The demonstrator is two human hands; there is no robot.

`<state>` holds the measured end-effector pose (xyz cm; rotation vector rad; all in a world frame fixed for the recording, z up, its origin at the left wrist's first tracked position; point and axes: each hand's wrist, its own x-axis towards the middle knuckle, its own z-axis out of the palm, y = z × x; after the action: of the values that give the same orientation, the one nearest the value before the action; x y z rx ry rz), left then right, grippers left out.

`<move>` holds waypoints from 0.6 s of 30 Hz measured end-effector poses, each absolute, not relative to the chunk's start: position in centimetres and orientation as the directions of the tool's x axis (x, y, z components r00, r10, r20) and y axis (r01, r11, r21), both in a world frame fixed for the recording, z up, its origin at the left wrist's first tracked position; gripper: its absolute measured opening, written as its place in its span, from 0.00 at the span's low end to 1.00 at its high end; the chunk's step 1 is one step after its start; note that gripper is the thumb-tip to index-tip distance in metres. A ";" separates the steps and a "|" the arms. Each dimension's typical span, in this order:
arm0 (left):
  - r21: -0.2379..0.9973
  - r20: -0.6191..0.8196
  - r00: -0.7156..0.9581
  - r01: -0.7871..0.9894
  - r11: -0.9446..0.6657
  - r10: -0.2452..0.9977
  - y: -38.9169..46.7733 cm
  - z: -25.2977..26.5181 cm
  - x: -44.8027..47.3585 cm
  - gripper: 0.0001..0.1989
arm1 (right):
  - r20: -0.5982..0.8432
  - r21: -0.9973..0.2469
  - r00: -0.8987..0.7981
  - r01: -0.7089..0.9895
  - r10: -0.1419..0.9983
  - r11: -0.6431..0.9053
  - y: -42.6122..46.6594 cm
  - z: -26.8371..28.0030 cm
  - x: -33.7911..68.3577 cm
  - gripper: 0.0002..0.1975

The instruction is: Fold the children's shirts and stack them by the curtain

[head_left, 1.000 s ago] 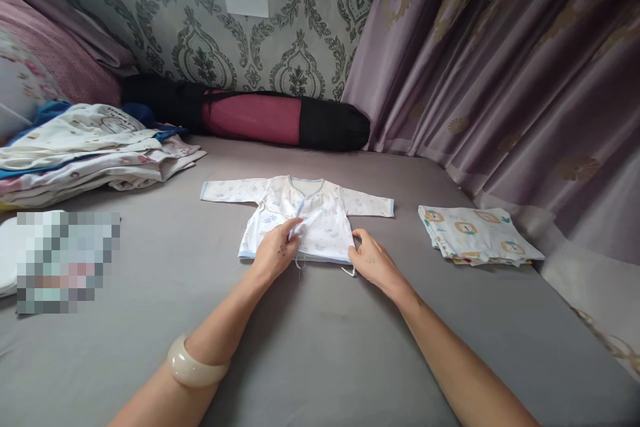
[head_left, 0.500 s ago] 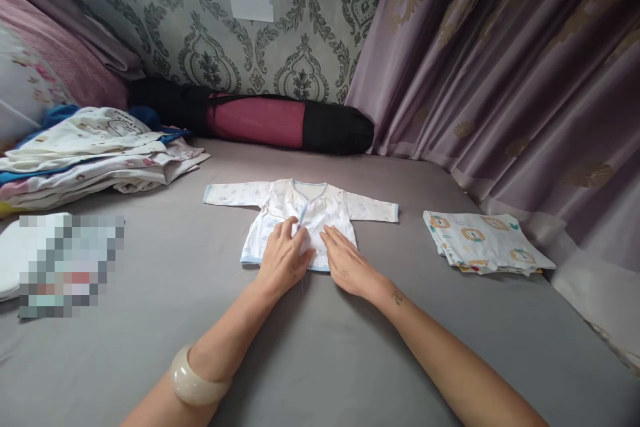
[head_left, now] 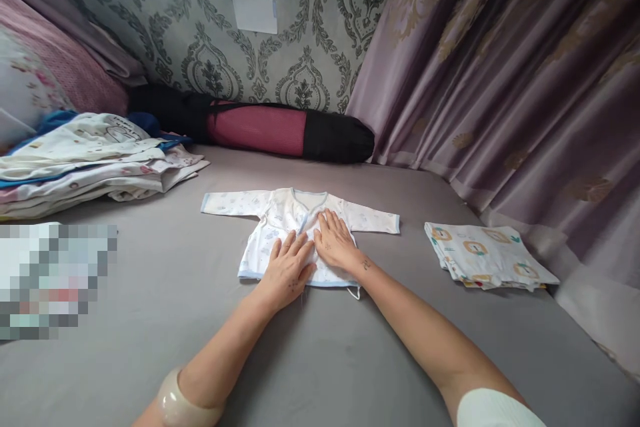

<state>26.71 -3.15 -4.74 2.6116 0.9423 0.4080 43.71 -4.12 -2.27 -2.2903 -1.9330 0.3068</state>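
A small white baby shirt (head_left: pixel 257 247) with pale blue edging and a faint print lies spread flat, both sleeves stretched out to the sides. My left hand (head_left: pixel 287 267) rests on its lower front, palm down with the fingers extended. Higher up on the right half of the front, my right hand (head_left: pixel 334 239) lies flat with its fingers stretched. The two hands are close together, and they hide part of the shirt's middle. A thin white tie (head_left: pixel 355 293) sticks out below the hem, near my right wrist.
Grey bedding (head_left: pixel 320 360) lies under everything. A pile of clothes (head_left: pixel 95 163) is at left, with a blurred-out item (head_left: pixel 55 280) in front. Folded printed cloth (head_left: pixel 493 255) lies at right. A black and red rolled bag (head_left: pixel 255 127) lines the wall, beside curtains (head_left: pixel 425 100).
My right hand has moved up the shirt's front and flattened. The left hand's fingers have straightened out on the fabric. The tie below the hem now shows.
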 end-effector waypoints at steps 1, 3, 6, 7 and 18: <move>0.406 0.152 0.739 0.558 -0.724 0.656 -3.1 -4.8 26.7 0.24 | -0.065 -0.216 0.169 0.960 0.983 -0.180 -3.5 -2.4 43.9 0.31; 0.413 0.148 0.737 0.560 -0.718 0.659 -3.1 -4.7 26.7 0.24 | -0.060 -0.200 0.192 0.959 0.980 -0.200 -2.2 -2.6 44.5 0.31; 0.419 0.126 0.728 0.577 -0.702 0.674 -3.1 -4.6 26.8 0.24 | -0.063 -0.189 0.231 0.952 0.971 -0.239 -0.2 -2.9 45.5 0.31; 0.420 0.116 0.725 0.584 -0.695 0.679 -3.1 -4.5 26.9 0.24 | -0.060 -0.185 0.246 0.950 0.967 -0.253 0.4 -3.0 45.9 0.31; 0.470 0.086 0.714 0.585 -0.660 0.695 -3.1 -3.4 26.8 0.23 | 0.018 -0.129 0.213 0.969 0.977 -0.209 2.5 -2.6 47.7 0.26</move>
<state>26.76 -3.05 -3.44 2.5079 0.9870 0.3623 47.75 2.51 -2.59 -2.3574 -1.9002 0.1024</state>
